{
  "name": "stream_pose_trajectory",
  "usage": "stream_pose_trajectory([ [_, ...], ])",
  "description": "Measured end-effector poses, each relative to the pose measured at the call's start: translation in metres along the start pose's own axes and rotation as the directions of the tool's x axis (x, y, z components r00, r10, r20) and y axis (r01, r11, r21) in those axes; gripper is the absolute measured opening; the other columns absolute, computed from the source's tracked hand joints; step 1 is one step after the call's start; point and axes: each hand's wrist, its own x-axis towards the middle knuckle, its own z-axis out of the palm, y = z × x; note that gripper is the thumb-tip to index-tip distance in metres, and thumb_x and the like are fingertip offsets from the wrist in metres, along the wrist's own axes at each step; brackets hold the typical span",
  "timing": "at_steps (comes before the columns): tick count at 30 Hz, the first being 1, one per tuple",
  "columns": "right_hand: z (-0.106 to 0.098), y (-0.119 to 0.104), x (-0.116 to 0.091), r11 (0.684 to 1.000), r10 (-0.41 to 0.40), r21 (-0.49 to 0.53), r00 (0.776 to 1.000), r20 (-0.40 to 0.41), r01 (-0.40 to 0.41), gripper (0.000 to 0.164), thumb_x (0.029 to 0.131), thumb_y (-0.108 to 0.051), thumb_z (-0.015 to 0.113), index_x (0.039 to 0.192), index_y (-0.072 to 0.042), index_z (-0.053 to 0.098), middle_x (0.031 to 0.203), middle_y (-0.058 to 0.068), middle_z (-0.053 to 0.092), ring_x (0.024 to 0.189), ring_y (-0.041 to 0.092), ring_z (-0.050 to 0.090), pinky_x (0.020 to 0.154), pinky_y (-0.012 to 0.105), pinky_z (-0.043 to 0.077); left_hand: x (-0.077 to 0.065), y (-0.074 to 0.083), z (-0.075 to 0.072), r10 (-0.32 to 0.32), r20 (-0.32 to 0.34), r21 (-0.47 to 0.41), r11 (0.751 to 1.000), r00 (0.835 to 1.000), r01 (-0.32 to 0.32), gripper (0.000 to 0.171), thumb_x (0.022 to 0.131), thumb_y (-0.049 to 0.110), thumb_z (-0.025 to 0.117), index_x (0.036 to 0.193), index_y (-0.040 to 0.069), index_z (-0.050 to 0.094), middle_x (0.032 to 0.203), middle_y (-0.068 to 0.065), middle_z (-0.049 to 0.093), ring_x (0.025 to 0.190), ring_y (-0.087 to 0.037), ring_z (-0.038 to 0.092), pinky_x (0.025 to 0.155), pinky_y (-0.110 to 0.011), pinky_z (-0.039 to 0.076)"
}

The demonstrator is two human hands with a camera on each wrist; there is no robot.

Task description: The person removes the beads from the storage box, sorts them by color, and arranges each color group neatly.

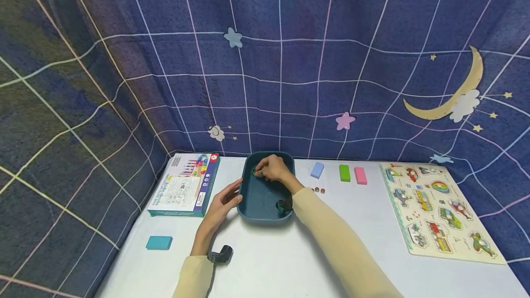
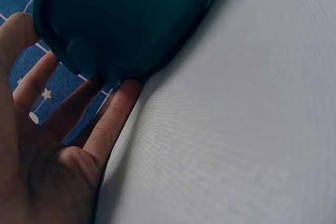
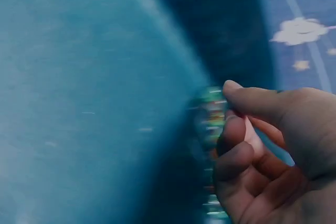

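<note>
A dark teal plastic bin stands on the white table. My left hand is at the bin's left side, its fingers spread and fingertips touching the outer wall; the left wrist view shows the fingers right under the rim. My right hand reaches into the far part of the bin. Between thumb and fingers it pinches a string of shiny green and reddish beads, blurred in the right wrist view, hanging close to the bin's wall.
Left of the bin lie a boxed set and a teal block. To the right are blue, green and pink blocks, several small brown round pieces and a picture puzzle board. A patterned curtain hangs behind.
</note>
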Motion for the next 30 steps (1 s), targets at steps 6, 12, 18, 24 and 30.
stream_pose_trajectory([
  [6, -0.044, -0.001, -0.024, 0.991, -0.106, 0.081, 0.994, -0.032, 0.108, 0.019, 0.095, -0.02, 0.08, 0.111, -0.009, 0.081, 0.089, 0.023, 0.077, 0.077, 0.046, 0.072, 0.051, 0.024, 0.045, 0.0, 0.0, 0.002, -0.001, 0.001, 0.001, 1.0, 1.0, 0.001, 0.056, 0.105, 0.019, 0.065, 0.158, 0.014, 0.05, 0.165, -0.019, 0.048, 0.147, -0.045, 0.052, 0.1, -0.02, 0.056],
  [12, -0.098, 0.028, -0.063, 0.984, -0.158, 0.077, 0.986, -0.048, 0.161, 0.022, 0.098, -0.021, 0.077, 0.115, -0.007, 0.078, 0.084, 0.012, 0.074, 0.072, 0.041, 0.068, 0.058, 0.028, 0.048, 0.0, -0.001, 0.002, -0.002, -0.009, -0.002, 1.0, 1.0, 0.002, 0.055, 0.105, 0.019, 0.066, 0.158, 0.017, 0.051, 0.164, -0.017, 0.049, 0.146, -0.043, 0.053, 0.1, -0.021, 0.056],
  [18, -0.117, 0.092, -0.104, 0.994, -0.099, 0.032, 0.987, -0.125, 0.104, 0.019, 0.097, -0.012, 0.074, 0.113, -0.001, 0.076, 0.084, 0.016, 0.072, 0.062, 0.02, 0.064, 0.056, 0.024, 0.048, 0.0, -0.002, 0.0, 0.015, -0.019, 0.031, 0.999, 1.0, -0.014, 0.056, 0.105, 0.018, 0.066, 0.158, 0.012, 0.05, 0.163, -0.018, 0.05, 0.144, -0.04, 0.055, 0.1, -0.021, 0.056],
  [24, -0.119, 0.139, -0.131, 0.998, -0.063, -0.009, 0.989, -0.131, 0.062, 0.018, 0.094, 0.002, 0.068, 0.11, 0.004, 0.075, 0.077, 0.013, 0.071, 0.057, 0.007, 0.054, 0.051, 0.021, 0.042, 0.0, -0.001, 0.001, 0.021, -0.017, 0.029, 0.999, 1.0, -0.02, 0.057, 0.105, 0.017, 0.066, 0.158, 0.01, 0.049, 0.163, -0.018, 0.05, 0.145, -0.041, 0.055, 0.1, -0.02, 0.056],
  [30, -0.117, 0.155, -0.14, 0.994, -0.099, -0.068, 0.983, -0.152, 0.09, 0.014, 0.093, -0.009, 0.077, 0.104, -0.001, 0.079, 0.077, 0.006, 0.072, 0.063, 0.003, 0.054, 0.063, 0.021, 0.046, 0.0, -0.001, 0.002, 0.012, -0.015, 0.017, 1.0, 1.0, -0.012, 0.056, 0.105, 0.017, 0.066, 0.158, 0.011, 0.05, 0.163, -0.018, 0.05, 0.146, -0.043, 0.053, 0.101, -0.02, 0.055],
])
